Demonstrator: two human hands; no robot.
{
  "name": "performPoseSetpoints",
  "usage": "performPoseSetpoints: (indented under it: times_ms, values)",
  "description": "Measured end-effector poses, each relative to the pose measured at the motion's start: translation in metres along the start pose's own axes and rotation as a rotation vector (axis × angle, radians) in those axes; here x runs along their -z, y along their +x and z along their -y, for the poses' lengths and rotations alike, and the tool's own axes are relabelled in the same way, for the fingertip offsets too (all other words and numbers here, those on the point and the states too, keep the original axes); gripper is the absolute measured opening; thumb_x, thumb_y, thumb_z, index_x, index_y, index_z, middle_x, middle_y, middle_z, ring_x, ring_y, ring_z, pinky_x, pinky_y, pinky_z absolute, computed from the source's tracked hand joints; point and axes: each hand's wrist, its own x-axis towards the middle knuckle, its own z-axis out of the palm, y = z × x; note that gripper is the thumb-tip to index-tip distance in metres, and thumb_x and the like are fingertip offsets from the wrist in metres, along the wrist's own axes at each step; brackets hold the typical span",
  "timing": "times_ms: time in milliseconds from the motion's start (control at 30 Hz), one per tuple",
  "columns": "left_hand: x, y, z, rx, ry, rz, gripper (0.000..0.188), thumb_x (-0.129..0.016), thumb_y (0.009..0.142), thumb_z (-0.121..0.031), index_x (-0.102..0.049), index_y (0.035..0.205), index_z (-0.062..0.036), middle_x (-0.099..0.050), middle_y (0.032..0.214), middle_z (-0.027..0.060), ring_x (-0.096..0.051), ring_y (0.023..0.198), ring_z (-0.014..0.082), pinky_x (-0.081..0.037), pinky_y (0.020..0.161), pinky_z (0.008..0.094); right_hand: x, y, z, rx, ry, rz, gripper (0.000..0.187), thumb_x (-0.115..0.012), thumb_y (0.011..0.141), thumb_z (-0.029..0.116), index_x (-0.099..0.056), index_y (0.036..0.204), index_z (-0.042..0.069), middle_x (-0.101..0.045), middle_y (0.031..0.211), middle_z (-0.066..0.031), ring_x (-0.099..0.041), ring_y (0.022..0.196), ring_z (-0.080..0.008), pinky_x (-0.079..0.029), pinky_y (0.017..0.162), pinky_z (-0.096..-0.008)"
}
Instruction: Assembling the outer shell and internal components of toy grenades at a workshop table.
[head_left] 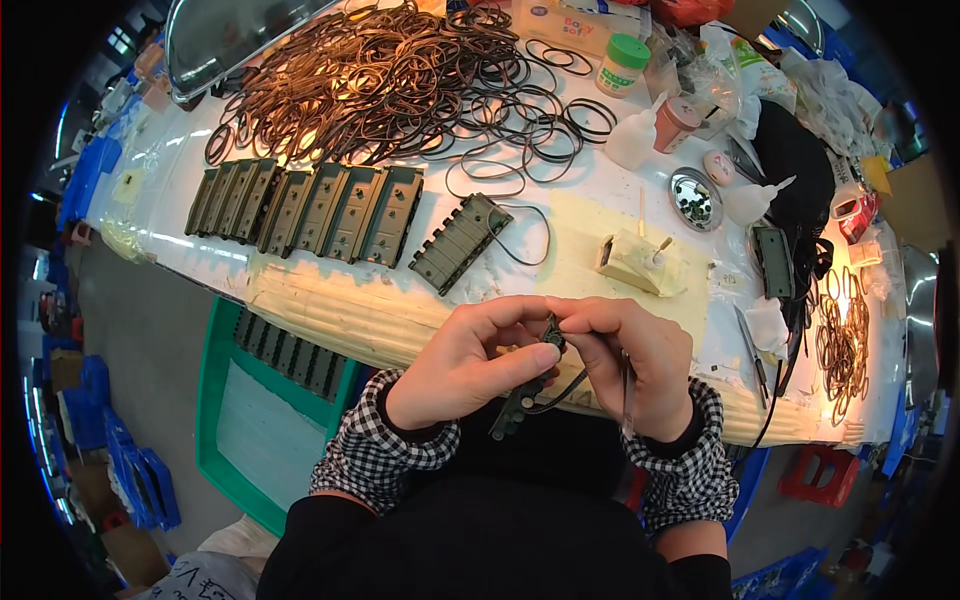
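At the table's near edge, my left hand [475, 360] is closed around a dark green ribbed plastic part [512, 415], tilted downward. My right hand [640, 360] pinches a thin dark band [568, 392] against the part's upper end; the fingertips of both hands meet there and hide the exact contact. The band curves below the right fingers. Beyond my hands lies a similar green part [460, 240] with a dark loop [546, 240] at its end. Several more green parts [340, 212] stand in a row to the left.
A big heap of dark loops [370, 85] covers the back of the table. A yellowish block [630, 262] with sticks, a round metal dish [695, 198] and squeeze bottles [632, 140] stand right. A green tray [207, 430] with more parts sits below left. Tweezers [752, 355] lie right.
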Motion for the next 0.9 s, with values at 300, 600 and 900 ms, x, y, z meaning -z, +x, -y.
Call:
performPoseSetpoints:
  times_ms: [300,600,900]
  values:
    - [-0.001,0.0,0.004,-0.028,0.049,-0.021,0.039,-0.055,0.094,-0.009,-0.049,0.13,0.0061,-0.064,0.109,0.0116,-0.063,0.094,0.0142,-0.051,0.084,0.0284,-0.002,-0.002,-0.005,0.067,-0.008,-0.007,0.018,-0.066,0.083,-0.004,-0.06,0.098,0.002,-0.069,0.099,-0.0125,-0.068,0.074,-0.0268,-0.054,0.062,-0.0317]
    - [0.0,0.0,-0.002,-0.004,0.215,-0.009,0.041,-0.06,0.091,-0.01,-0.051,0.128,0.0046,-0.064,0.102,0.0068,-0.061,0.092,0.0097,-0.05,0.081,0.0255,0.002,-0.001,-0.004,0.069,-0.032,0.061,0.02,-0.067,0.082,-0.003,-0.06,0.099,0.002,-0.066,0.089,-0.0113,-0.066,0.07,-0.027,-0.052,0.059,-0.0342]
    - [-0.003,0.001,-0.002,-0.001,0.124,-0.039,0.039,-0.059,0.092,-0.01,-0.053,0.127,0.0054,-0.065,0.1,0.0072,-0.061,0.089,0.0091,-0.05,0.078,0.0246,0.0,-0.007,-0.01,0.158,-0.054,0.018,0.021,-0.069,0.081,-0.002,-0.06,0.1,0.0,-0.069,0.103,-0.0167,-0.07,0.079,-0.028,-0.056,0.066,-0.0324]
